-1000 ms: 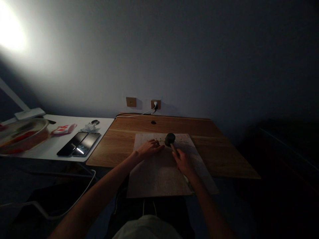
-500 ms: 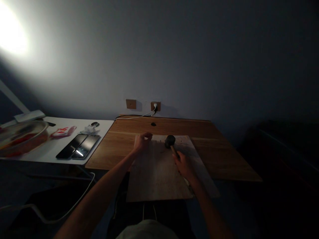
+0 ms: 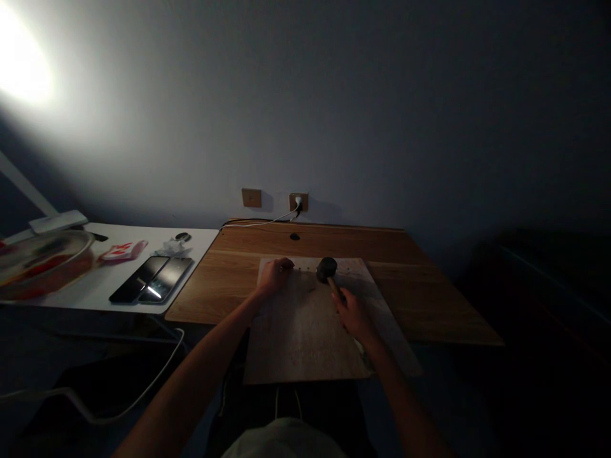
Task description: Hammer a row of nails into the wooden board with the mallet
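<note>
My right hand is wrapped round the wooden handle of a rubber mallet. The mallet's black head is over the far part of a pale wooden board; I cannot tell whether it touches the wood. At the board's far left corner is my left hand, its fingers drawn together low at the surface. Whatever those fingers pinch, if anything, is too small and dark to make out. Several small dark pegs or nails form a row along the board's far edge, beside the left fingertips and the mallet head.
Beneath the board is a brown wooden table, with a cable running to a wall socket. On the white side table at left lie two phones, a red-and-white packet and a clear plastic tub. A lamp stands behind.
My left hand's fingers have lowered and closed toward the board's surface. The mallet and my right hand stay nearly in place. The view has shifted slightly.
</note>
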{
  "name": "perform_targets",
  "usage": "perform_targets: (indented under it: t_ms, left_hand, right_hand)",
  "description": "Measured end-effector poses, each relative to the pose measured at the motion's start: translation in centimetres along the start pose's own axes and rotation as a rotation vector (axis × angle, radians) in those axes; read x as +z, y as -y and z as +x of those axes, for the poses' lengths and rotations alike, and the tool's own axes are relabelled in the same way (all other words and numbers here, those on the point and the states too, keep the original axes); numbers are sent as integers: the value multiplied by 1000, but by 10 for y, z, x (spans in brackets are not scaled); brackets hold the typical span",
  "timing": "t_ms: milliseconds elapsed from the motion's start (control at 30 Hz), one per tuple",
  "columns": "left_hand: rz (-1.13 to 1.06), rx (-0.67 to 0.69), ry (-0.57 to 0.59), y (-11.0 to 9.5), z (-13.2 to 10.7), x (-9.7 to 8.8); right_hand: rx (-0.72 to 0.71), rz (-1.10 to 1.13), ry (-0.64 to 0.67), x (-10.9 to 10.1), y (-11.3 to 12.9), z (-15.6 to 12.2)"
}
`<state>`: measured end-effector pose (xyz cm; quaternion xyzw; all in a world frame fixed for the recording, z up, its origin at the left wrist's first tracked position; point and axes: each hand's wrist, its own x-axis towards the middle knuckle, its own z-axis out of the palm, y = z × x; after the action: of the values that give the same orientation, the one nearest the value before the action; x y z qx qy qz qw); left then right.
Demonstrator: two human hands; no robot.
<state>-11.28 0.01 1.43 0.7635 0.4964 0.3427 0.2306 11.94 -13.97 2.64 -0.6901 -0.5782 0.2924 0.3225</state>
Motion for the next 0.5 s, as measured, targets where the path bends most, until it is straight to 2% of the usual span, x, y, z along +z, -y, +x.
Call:
perform_targets:
  t_ms: [300, 500]
  left_hand:
    - [189, 73, 19, -7, -2, -2]
    - [238, 59, 15, -9, -3, -3]
  right_hand:
    - [7, 11, -1, 1, -2, 2]
    - [11, 24, 1, 1, 0, 1]
